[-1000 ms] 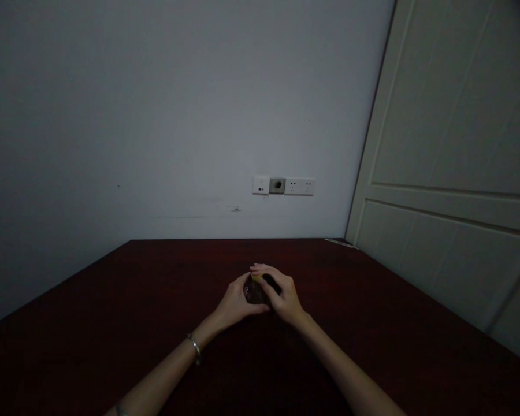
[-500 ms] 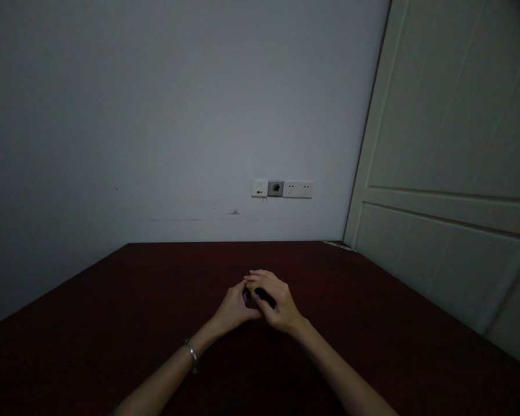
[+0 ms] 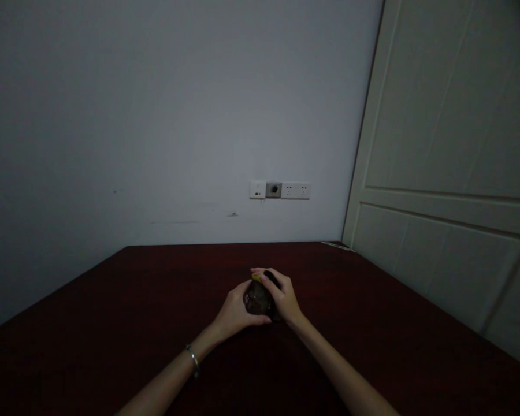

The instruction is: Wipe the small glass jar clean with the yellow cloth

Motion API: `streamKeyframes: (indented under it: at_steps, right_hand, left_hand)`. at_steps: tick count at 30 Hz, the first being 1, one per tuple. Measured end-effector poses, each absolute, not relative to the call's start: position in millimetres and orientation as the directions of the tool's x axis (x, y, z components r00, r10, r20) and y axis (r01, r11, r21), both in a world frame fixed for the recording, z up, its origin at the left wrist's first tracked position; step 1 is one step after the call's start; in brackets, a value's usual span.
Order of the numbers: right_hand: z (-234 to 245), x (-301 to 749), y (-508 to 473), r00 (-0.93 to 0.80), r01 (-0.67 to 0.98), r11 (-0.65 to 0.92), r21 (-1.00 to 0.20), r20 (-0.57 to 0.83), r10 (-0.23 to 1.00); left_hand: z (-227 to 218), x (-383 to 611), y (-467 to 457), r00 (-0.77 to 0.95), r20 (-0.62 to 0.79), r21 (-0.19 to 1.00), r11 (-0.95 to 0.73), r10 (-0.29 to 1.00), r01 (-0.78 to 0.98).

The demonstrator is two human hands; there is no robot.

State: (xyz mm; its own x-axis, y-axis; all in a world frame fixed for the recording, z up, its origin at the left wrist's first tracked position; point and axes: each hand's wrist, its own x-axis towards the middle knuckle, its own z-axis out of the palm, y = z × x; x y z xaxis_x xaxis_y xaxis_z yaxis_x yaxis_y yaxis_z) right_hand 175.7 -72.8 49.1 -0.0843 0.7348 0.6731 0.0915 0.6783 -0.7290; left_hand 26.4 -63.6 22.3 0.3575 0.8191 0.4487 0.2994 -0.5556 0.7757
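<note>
A rounded, dark, see-through vessel (image 3: 259, 299) that looks like glass is on the table, tilted or lying; I cannot tell which. My left hand (image 3: 236, 309) curls around its left side, thumb along the near edge and fingers behind it. At its upper right, my right hand (image 3: 283, 293) is closed on a small yellow and black piece (image 3: 257, 278), pressed to or held just over the vessel. The piece's yellow edge shows beside the thumb, with a black part under the fingers. Its kind is not clear in the dim light.
The dark red table (image 3: 156, 277) reaches back to a pale wall (image 3: 177, 115). Wall sockets (image 3: 279, 190) sit above its far edge. A panelled door (image 3: 442, 144) borders the right side, and a flat pale strip (image 3: 337, 246) lies in the far right corner.
My right hand has shifted slightly up and right, baring more of the vessel and the yellow edge. The left hand stays around the vessel, its thumb reaching further right. The view has tilted slightly.
</note>
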Motion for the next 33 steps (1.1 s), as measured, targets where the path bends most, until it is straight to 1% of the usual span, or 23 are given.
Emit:
streamKeyframes:
  at_steps: [2,4,6,7,8,9,11,13,14,15,17,19,22,24,26,27,29,31,33]
  right_hand:
    - [49,177,-77,-0.149,0.176,0.768,-0.616,0.754,0.639]
    - [50,179,-82,-0.261,0.234,0.848,-0.475,0.810,0.525]
    - [51,180,-85,-0.363,0.248,0.895,-0.371,0.821,0.440]
    - [52,181,-86,-0.386,0.243,0.905,-0.350,0.821,0.421]
    - [52,181,-86,-0.382,0.235,0.904,-0.356,0.821,0.423]
    - [53,180,-85,-0.353,0.223,0.893,-0.390,0.822,0.447]
    - [54,179,-82,-0.243,0.173,0.836,-0.521,0.800,0.549]
    - [54,179,-77,-0.148,0.080,0.742,-0.666,0.728,0.669]
    - [54,179,-75,-0.121,0.033,0.695,-0.718,0.688,0.716]
    - [54,179,-73,-0.104,0.000,0.662,-0.750,0.658,0.746]
    - [54,180,-72,-0.089,0.006,0.656,-0.755,0.653,0.752]
    - [54,180,-76,-0.113,0.094,0.726,-0.682,0.717,0.688]
    - [54,180,-84,-0.262,0.234,0.856,-0.461,0.818,0.512]
    - [53,179,-88,-0.388,0.275,0.904,-0.328,0.822,0.417]
    - [52,178,-89,-0.439,0.286,0.917,-0.277,0.813,0.383]
    - [52,177,-88,-0.423,0.286,0.914,-0.287,0.818,0.389]
    - [52,176,-84,-0.324,0.271,0.890,-0.365,0.836,0.442]
    - [53,175,-80,-0.196,0.227,0.835,-0.501,0.817,0.543]
    - [54,176,-77,-0.097,0.158,0.751,-0.641,0.747,0.658]
  left_hand:
    - [23,28,-65,0.357,0.434,0.786,-0.541,0.827,0.299]
    - [23,30,-65,0.349,0.418,0.801,-0.522,0.838,0.293]
    - [22,31,-66,0.334,0.405,0.820,-0.500,0.851,0.280]
    - [21,31,-66,0.324,0.405,0.825,-0.494,0.855,0.274]
    - [21,31,-66,0.316,0.412,0.826,-0.497,0.855,0.267]
    - [21,31,-67,0.312,0.426,0.822,-0.507,0.849,0.260]
    - [22,31,-68,0.310,0.455,0.809,-0.533,0.835,0.247]
    - [22,30,-68,0.319,0.467,0.805,-0.546,0.825,0.233]
    - [21,30,-68,0.324,0.465,0.810,-0.544,0.824,0.220]
    - [21,30,-68,0.329,0.462,0.816,-0.540,0.824,0.206]
    - [20,30,-67,0.334,0.457,0.825,-0.533,0.825,0.187]
    - [20,31,-67,0.342,0.444,0.826,-0.526,0.828,0.203]
    - [22,32,-67,0.334,0.420,0.824,-0.509,0.844,0.249]
    - [23,33,-66,0.325,0.437,0.813,-0.522,0.839,0.256]
    - [23,33,-65,0.312,0.469,0.797,-0.548,0.827,0.253]
    - [23,34,-64,0.304,0.475,0.795,-0.551,0.826,0.254]
    - [22,33,-64,0.285,0.471,0.801,-0.540,0.835,0.258]
    - [22,33,-65,0.283,0.461,0.809,-0.529,0.841,0.256]
    - [24,33,-67,0.304,0.451,0.820,-0.524,0.839,0.231]
